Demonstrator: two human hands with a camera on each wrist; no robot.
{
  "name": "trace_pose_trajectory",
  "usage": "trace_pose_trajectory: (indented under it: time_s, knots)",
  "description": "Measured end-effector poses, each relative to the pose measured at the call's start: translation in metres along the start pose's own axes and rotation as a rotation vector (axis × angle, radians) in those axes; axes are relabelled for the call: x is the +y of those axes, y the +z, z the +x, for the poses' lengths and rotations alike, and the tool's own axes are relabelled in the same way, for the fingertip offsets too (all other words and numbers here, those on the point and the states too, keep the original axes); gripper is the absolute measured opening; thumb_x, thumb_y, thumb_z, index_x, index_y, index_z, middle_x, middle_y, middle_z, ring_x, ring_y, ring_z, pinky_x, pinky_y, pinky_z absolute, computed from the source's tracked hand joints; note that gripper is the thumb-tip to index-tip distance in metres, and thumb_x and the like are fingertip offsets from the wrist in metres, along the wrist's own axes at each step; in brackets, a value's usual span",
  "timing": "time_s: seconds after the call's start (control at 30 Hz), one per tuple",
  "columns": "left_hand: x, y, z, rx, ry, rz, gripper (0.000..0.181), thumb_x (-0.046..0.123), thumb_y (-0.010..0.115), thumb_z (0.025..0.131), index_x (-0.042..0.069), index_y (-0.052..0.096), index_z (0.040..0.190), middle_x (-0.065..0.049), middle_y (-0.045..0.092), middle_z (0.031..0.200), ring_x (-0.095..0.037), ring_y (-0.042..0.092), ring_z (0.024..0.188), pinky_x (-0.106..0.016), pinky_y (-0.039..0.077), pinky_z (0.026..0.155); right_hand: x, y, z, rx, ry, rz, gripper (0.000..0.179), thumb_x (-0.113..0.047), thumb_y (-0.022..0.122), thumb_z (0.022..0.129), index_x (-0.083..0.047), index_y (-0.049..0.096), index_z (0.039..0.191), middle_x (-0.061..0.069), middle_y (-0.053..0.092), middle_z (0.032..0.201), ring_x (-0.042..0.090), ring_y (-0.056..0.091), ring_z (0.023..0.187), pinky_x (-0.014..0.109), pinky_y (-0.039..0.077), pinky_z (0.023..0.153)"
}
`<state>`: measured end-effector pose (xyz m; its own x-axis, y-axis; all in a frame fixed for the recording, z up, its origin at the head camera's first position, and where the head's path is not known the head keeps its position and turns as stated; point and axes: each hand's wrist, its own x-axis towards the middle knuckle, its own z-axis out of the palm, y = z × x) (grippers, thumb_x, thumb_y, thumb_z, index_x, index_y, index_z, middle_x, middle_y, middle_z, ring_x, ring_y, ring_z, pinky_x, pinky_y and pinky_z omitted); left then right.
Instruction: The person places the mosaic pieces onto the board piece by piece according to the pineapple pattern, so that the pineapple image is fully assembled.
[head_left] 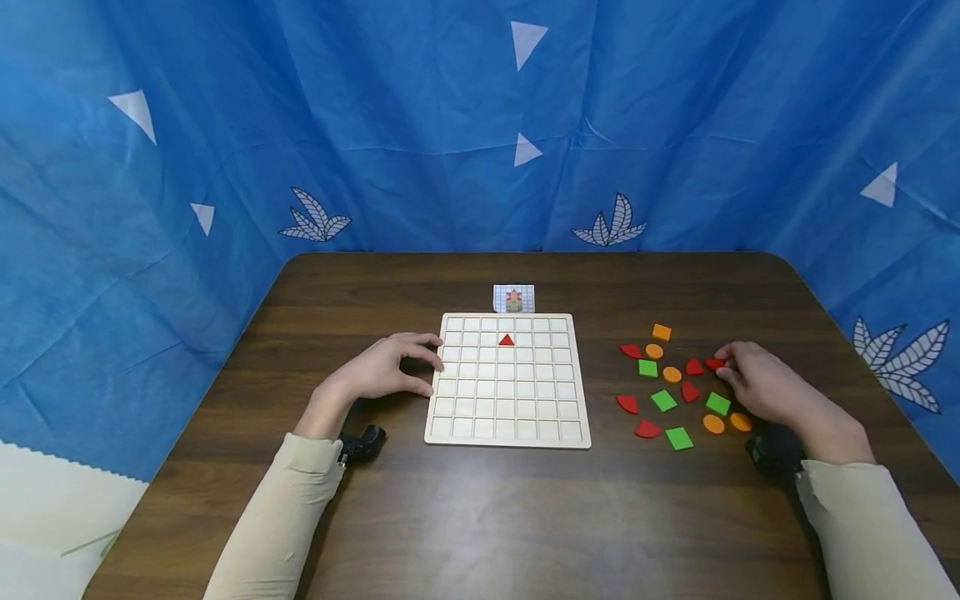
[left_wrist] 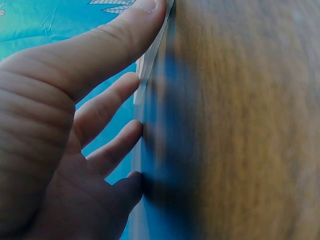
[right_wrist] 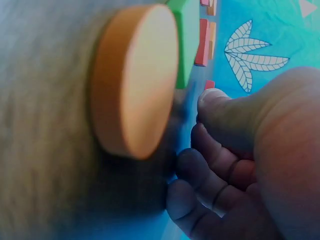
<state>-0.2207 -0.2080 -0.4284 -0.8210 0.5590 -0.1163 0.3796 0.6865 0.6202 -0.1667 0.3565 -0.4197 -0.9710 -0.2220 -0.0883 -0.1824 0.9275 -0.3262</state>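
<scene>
Hands in head view: left hand (head_left: 386,368) spread at grid board (head_left: 506,389), red triangle (head_left: 507,340) in one cell; right hand (head_left: 759,382) pinching red piece (head_left: 714,364). Left wrist: fingers parted beside grid board. Right wrist: orange disc (right_wrist: 150,90) near right hand.

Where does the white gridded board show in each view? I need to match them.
Head: the gridded board lies centrally, slightly low, with the left hand at its left edge.
Left wrist: only the board's pale edge shows, upper middle, beside the thumb.
Right wrist: not in it.
Shared landmark: the blue cloth, in all three.
</scene>
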Motion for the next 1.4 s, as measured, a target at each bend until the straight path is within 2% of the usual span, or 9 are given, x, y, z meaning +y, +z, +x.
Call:
trace_pose_trajectory:
  time_s: [0.27,0.5,0.63,0.83,0.9,1.03,1.13,1.27,1.4]
  knots:
    - [0.000,-0.001,-0.001,0.000,0.001,0.000,0.033,0.032,0.087,0.083,0.030,0.078,0.114,-0.002,0.052,0.156,-0.032,0.036,0.152,-0.057,0.033,0.122,-0.009,-0.005,0.004,0.004,-0.020,0.036,0.027,-0.010,0.059,0.104,0.013,0.054,0.117,0.022,0.060,0.097,0.027,0.054,0.083,0.049,0.053,0.079]
    - [-0.001,-0.003,-0.001,0.009,0.004,0.004,0.033,0.032,0.088,0.083,0.029,0.078,0.114,-0.004,0.051,0.157,-0.033,0.035,0.152,-0.057,0.033,0.122,-0.029,-0.016,0.010,0.005,-0.028,0.064,0.030,-0.013,0.057,0.106,0.012,0.051,0.123,0.019,0.060,0.099,0.026,0.055,0.083,0.044,0.055,0.075]
    - [-0.001,-0.004,-0.002,0.010,0.001,0.006,0.033,0.032,0.087,0.083,0.029,0.078,0.114,-0.003,0.051,0.157,-0.033,0.035,0.152,-0.057,0.033,0.122,-0.047,-0.020,0.016,0.001,-0.038,0.092,0.031,-0.014,0.057,0.106,0.009,0.051,0.125,0.018,0.061,0.102,0.025,0.056,0.085,0.041,0.056,0.076]
    - [-0.001,-0.003,-0.004,0.006,-0.013,-0.004,0.033,0.031,0.087,0.083,0.028,0.078,0.114,-0.004,0.051,0.156,-0.033,0.035,0.152,-0.056,0.034,0.122,-0.080,-0.018,0.033,-0.034,-0.058,0.139,0.029,-0.013,0.056,0.106,0.006,0.051,0.127,0.016,0.059,0.101,0.022,0.054,0.082,0.029,0.051,0.068]
    - [-0.001,-0.002,-0.005,0.003,-0.013,-0.004,0.033,0.031,0.087,0.083,0.028,0.078,0.115,-0.004,0.051,0.157,-0.033,0.034,0.152,-0.056,0.034,0.121,-0.092,-0.015,0.040,-0.045,-0.053,0.150,0.029,-0.013,0.057,0.106,0.005,0.051,0.128,0.016,0.059,0.102,0.023,0.054,0.083,0.030,0.052,0.068]
    - [-0.002,-0.001,-0.004,0.002,-0.006,0.002,0.033,0.031,0.087,0.083,0.029,0.078,0.114,-0.003,0.051,0.156,-0.032,0.035,0.152,-0.055,0.035,0.121,-0.116,-0.007,0.055,-0.047,-0.064,0.155,0.030,-0.014,0.059,0.105,0.001,0.052,0.129,0.015,0.059,0.105,0.026,0.056,0.089,0.036,0.057,0.078]
    - [-0.002,-0.001,-0.002,0.003,0.003,0.009,0.032,0.032,0.087,0.083,0.030,0.078,0.114,-0.002,0.052,0.155,-0.031,0.036,0.152,-0.054,0.035,0.121,-0.131,-0.002,0.066,-0.036,-0.097,0.164,0.029,-0.015,0.060,0.105,0.001,0.054,0.129,0.015,0.059,0.106,0.026,0.056,0.091,0.039,0.055,0.082]
    - [-0.002,-0.001,0.000,0.004,0.009,0.013,0.032,0.032,0.088,0.083,0.029,0.078,0.113,0.000,0.053,0.154,-0.030,0.036,0.151,-0.053,0.035,0.121,-0.149,0.006,0.081,-0.041,-0.136,0.194,0.028,-0.015,0.059,0.106,0.001,0.054,0.128,0.014,0.058,0.104,0.026,0.055,0.091,0.037,0.052,0.080]
    - [-0.001,-0.002,0.001,-0.005,0.011,0.013,0.032,0.031,0.088,0.083,0.029,0.078,0.113,0.000,0.053,0.154,-0.030,0.036,0.151,-0.053,0.035,0.121,-0.168,0.012,0.092,-0.074,-0.141,0.227,0.027,-0.016,0.058,0.106,-0.001,0.054,0.128,0.012,0.058,0.105,0.026,0.055,0.093,0.034,0.052,0.080]
